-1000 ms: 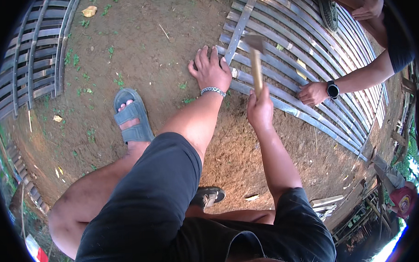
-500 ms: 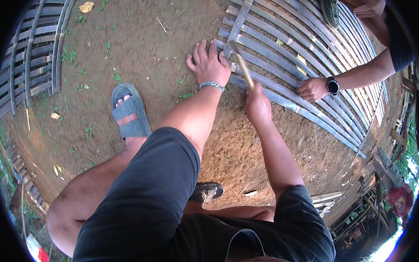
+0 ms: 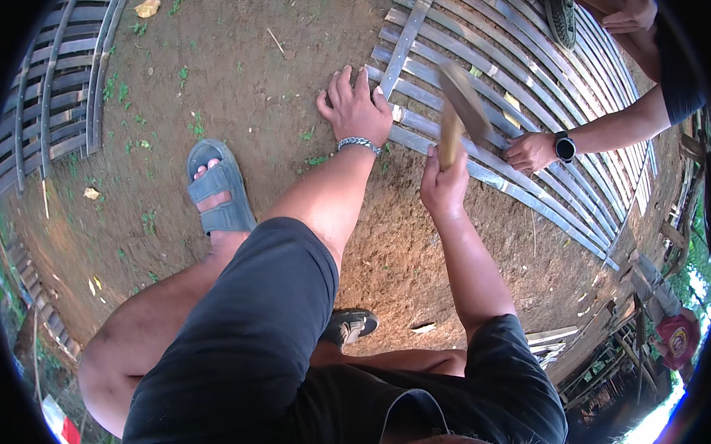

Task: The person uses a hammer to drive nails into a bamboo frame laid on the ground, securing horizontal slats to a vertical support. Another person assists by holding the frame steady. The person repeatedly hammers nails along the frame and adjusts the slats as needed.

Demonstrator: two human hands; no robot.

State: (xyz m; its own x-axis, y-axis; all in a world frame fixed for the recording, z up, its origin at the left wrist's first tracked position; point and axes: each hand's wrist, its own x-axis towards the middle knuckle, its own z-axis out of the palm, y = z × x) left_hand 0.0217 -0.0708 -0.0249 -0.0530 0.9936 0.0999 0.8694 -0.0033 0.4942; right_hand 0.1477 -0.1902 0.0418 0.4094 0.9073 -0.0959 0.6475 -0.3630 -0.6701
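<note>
My left hand [image 3: 356, 111], a chain bracelet at its wrist, lies with fingers spread on the soil at the near corner of a panel of bamboo slats [image 3: 479, 169]. Its thumb is beside the slat ends, close to the crosspiece [image 3: 406, 40]. In my right hand [image 3: 444, 186] is a hammer [image 3: 450, 136], gripped by its wooden handle. The hammer's head is blurred and raised above the slats, apart from them. Whether a nail stands at the corner is too small to tell.
Another person's hand [image 3: 530, 152], with a watch at the wrist, rests on the panel's slats at the right. A second slatted panel [image 3: 59, 83] lies at the far left. My sandalled foot [image 3: 220, 187] is on the bare soil. Wood pieces [image 3: 554, 336] lie at the lower right.
The hammer has lifted from the panel's corner crosspiece and swung up and to the right in my right hand. My left hand and the other person's hand stay in place.
</note>
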